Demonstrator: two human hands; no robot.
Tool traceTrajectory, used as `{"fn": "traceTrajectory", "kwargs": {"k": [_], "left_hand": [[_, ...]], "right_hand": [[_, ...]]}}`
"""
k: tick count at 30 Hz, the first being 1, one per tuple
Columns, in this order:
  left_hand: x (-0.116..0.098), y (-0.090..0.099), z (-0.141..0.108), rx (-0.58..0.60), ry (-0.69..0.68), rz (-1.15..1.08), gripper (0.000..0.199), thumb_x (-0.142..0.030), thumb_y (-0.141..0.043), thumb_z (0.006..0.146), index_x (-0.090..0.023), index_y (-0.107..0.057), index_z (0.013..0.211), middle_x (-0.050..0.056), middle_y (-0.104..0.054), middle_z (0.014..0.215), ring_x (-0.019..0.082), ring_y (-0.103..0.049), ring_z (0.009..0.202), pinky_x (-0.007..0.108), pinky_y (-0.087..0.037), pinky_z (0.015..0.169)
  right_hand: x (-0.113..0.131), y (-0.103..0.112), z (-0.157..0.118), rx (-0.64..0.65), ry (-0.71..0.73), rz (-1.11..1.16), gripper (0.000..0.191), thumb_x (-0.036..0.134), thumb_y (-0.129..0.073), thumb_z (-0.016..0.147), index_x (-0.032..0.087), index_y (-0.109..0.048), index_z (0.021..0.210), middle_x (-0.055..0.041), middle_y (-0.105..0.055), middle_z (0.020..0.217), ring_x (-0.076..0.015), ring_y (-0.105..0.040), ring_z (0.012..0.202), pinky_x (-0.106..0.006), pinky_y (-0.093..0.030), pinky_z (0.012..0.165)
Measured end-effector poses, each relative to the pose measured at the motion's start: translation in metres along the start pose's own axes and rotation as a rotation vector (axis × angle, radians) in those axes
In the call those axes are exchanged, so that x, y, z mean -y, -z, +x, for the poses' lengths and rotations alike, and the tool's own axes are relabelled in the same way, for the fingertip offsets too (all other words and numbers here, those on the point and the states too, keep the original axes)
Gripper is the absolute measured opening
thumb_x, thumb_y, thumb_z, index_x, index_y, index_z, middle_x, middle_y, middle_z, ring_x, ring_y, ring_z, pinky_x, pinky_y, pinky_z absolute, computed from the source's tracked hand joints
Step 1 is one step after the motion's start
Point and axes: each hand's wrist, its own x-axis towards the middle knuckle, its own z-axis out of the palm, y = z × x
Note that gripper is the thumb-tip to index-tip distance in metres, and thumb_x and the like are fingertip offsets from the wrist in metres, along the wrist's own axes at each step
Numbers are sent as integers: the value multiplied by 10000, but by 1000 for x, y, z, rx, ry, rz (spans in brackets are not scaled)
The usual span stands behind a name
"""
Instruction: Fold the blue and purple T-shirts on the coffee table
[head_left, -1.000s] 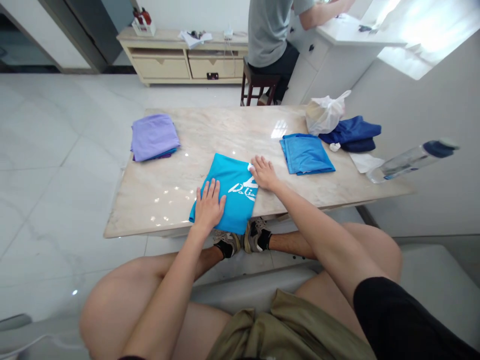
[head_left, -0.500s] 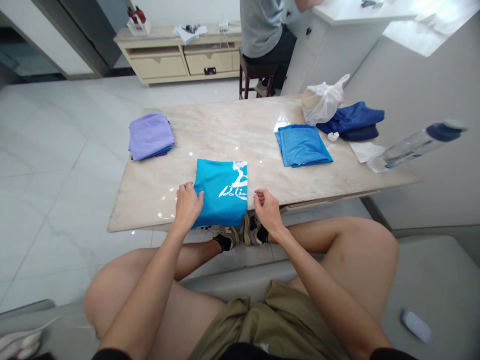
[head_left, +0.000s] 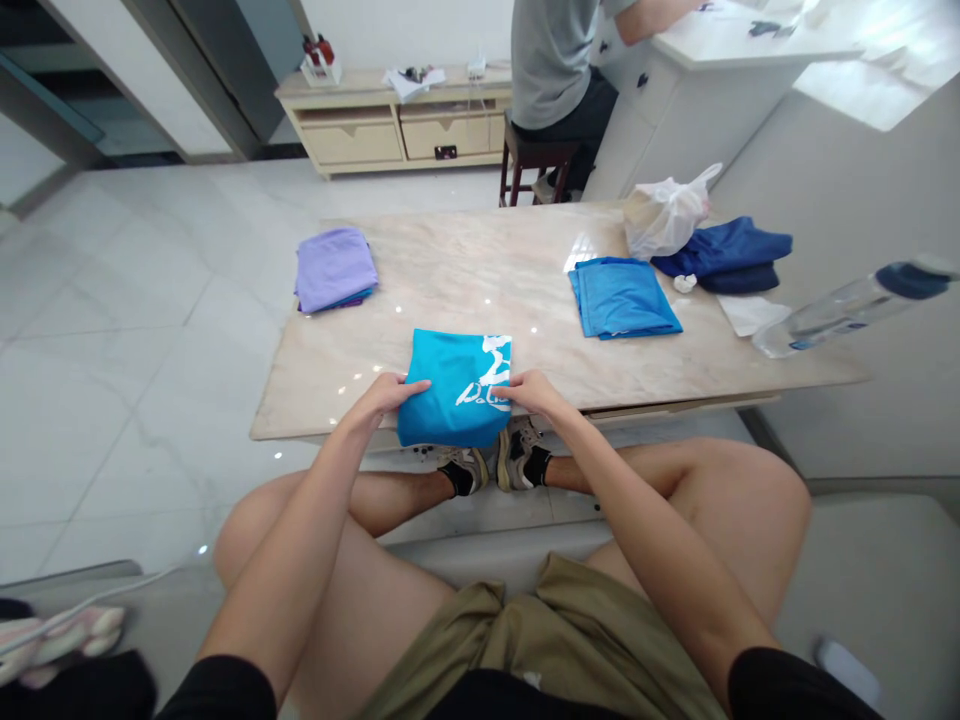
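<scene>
A folded turquoise T-shirt (head_left: 442, 390) with white lettering lies at the near edge of the table, its front part hanging slightly over. My left hand (head_left: 386, 393) grips its left side, thumb on top and fingers underneath. On the opposite side my right hand (head_left: 531, 391) pinches the edge by the lettering, thumb above and the other fingers hidden below. A stack of folded clothes with a purple one on top (head_left: 337, 268) sits at the table's left end. To the right rests a folded blue garment (head_left: 626, 297).
The marble-topped table (head_left: 465, 260) also bears a white plastic bag (head_left: 670, 215), a dark blue cloth (head_left: 731, 252), crumpled tissue (head_left: 684, 284) and a clear water bottle (head_left: 840, 312). Beyond it, a person in a grey shirt (head_left: 555, 65) sits on a stool (head_left: 536, 155) at a white counter.
Both hands have closed on the T-shirt's two sides; before, the right hand was apart from it and the left lay loosely at its edge. The camera view has shifted slightly left.
</scene>
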Motion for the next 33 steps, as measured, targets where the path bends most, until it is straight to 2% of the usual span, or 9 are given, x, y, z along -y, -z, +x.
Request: {"fn": "traceTrajectory", "kwargs": {"k": [3, 6, 11, 13, 15, 20, 25, 30, 33], "left_hand": [[4, 2, -20, 50, -7, -41, 587, -628, -1009, 547, -167, -807, 847, 91, -838, 912, 282, -738, 939, 333, -548, 790], [-5, 9, -41, 23, -81, -98, 703, -709, -1027, 479, -174, -832, 892, 95, -853, 977, 296, -734, 1044, 362, -557, 899], [-59, 33, -86, -115, -306, -177, 859, -861, -986, 439, -175, -856, 939, 109, -848, 990, 296, -733, 1039, 422, -550, 966], [-81, 40, -110, -188, -425, -230, 848, -842, -998, 459, -182, -865, 975, 106, -848, 1009, 283, -736, 1028, 419, -560, 961], [-95, 42, -134, -237, -526, -255, 826, -798, -1021, 466, -183, -875, 999, 96, -849, 1015, 273, -737, 1012, 402, -571, 949], [-91, 40, -181, -364, -593, -183, 729, -731, -1040, 449, -170, -878, 886, 72, -812, 855, 245, -694, 880, 354, -563, 835], [-99, 45, -208, -514, -631, -163, 678, -737, -1010, 534, -173, -870, 883, 71, -795, 841, 244, -682, 879, 328, -541, 763], [-111, 46, -217, -516, -667, -159, 641, -737, -1003, 555, -179, -844, 830, 70, -779, 833, 250, -678, 884, 335, -551, 767], [-112, 44, -212, -549, -741, -156, 599, -726, -990, 580, -193, -812, 790, 71, -776, 892, 258, -690, 932, 340, -573, 805]], "right_hand": [[-2, 12, -9, 12, 80, 4, 237, 386, -847, 822, 164, -805, 750, -4, -743, 710, -163, -633, 698, -243, -445, 627], [10, 33, -18, -11, 186, 17, 321, 487, -838, 841, 167, -840, 823, -38, -814, 829, -200, -689, 811, -268, -506, 719], [78, 80, -47, -72, 416, 90, 525, 696, -886, 816, 175, -848, 871, -50, -824, 878, -219, -725, 896, -313, -571, 831], [106, 91, -66, -120, 553, 183, 539, 702, -916, 800, 184, -857, 938, -56, -840, 938, -223, -744, 939, -337, -598, 882], [123, 94, -89, -154, 666, 234, 534, 666, -953, 773, 193, -869, 1007, -65, -859, 1012, -238, -763, 990, -364, -618, 922], [119, 88, -132, -281, 709, 197, 492, 623, -979, 719, 183, -874, 914, -76, -859, 932, -274, -785, 946, -395, -641, 873], [121, 93, -156, -384, 804, 199, 440, 584, -936, 801, 175, -880, 953, -65, -844, 900, -256, -776, 896, -363, -613, 807], [127, 103, -161, -495, 852, 61, 399, 578, -878, 877, 183, -857, 932, -53, -805, 854, -232, -727, 826, -360, -577, 767], [124, 106, -155, -583, 926, -28, 367, 572, -860, 897, 209, -810, 879, -75, -824, 1004, -260, -748, 971, -407, -589, 888]]}}
